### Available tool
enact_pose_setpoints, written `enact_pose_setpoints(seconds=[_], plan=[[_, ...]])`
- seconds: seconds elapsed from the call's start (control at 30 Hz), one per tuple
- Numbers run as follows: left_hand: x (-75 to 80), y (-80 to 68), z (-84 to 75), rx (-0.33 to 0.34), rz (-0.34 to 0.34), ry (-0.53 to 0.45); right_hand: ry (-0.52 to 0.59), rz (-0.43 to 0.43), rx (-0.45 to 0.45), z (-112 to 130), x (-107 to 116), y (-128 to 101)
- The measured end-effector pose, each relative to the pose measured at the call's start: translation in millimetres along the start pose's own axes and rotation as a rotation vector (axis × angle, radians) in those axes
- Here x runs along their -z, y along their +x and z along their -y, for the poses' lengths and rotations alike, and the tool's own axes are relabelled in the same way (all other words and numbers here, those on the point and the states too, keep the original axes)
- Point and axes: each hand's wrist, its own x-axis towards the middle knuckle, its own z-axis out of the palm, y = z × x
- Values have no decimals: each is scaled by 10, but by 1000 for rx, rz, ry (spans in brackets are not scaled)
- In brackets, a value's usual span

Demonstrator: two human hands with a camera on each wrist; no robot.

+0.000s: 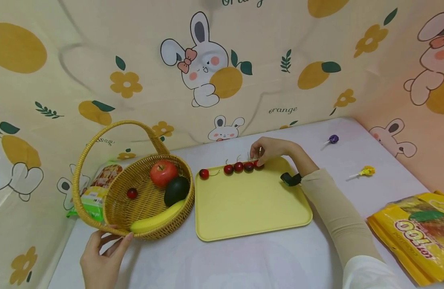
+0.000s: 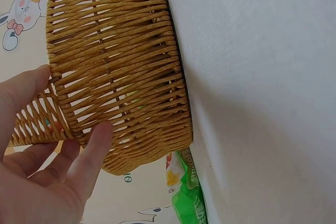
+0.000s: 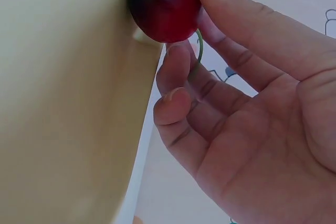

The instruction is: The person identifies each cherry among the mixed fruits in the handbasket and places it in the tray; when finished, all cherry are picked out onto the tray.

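At the tray's far edge, my right hand (image 1: 274, 147) pinches a dark red cherry (image 3: 170, 11) between thumb and fingers; its green stem hangs beside them in the right wrist view. Several more cherries (image 1: 238, 167) lie along the same edge of the yellow tray (image 1: 250, 204), one set apart at the left corner. My left hand (image 1: 102, 257) grips the wicker basket (image 2: 115, 66) at its near rim, by the foot of the handle. Inside the tilted basket are a red apple (image 1: 164, 173), a dark green avocado (image 1: 177, 191), a banana (image 1: 158, 221) and a single cherry (image 1: 132, 193).
A green snack bag (image 1: 99, 190) stands behind the basket at the left. On the right side of the table lie a purple lollipop (image 1: 333, 139), a yellow lollipop (image 1: 367, 171) and a large yellow bag (image 1: 418, 237). A printed cloth (image 1: 149, 100) hangs behind.
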Motion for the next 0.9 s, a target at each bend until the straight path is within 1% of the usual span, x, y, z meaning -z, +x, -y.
enact_pose_setpoints(seconds=[0.1,0.2,0.3,0.43,0.57,0.67,0.73,0.8,0.9], plan=[[-2,4,8,-1,2,2,5,0,-17,-7,1,15],[-7,7,9,0,0,8,8,-4,-58,-13,8,23],[-6,6,12,-2,0,7,-12,-10,-87,-12,21,26],[-1,3,5,4,1,0,-27,-11,-81,-15,44,26],[2,6,1,-9,-2,-13,-38,-15,-71,4,76,15],[3,9,10,-22,-6,-21,-60,-41,-41,67,107,32],[2,7,22,-30,-11,-26,-70,-73,6,161,125,75],[2,6,24,-30,-15,-22,-70,-114,56,299,134,146],[-3,5,23,-17,-14,-15,-52,-156,145,598,122,303]])
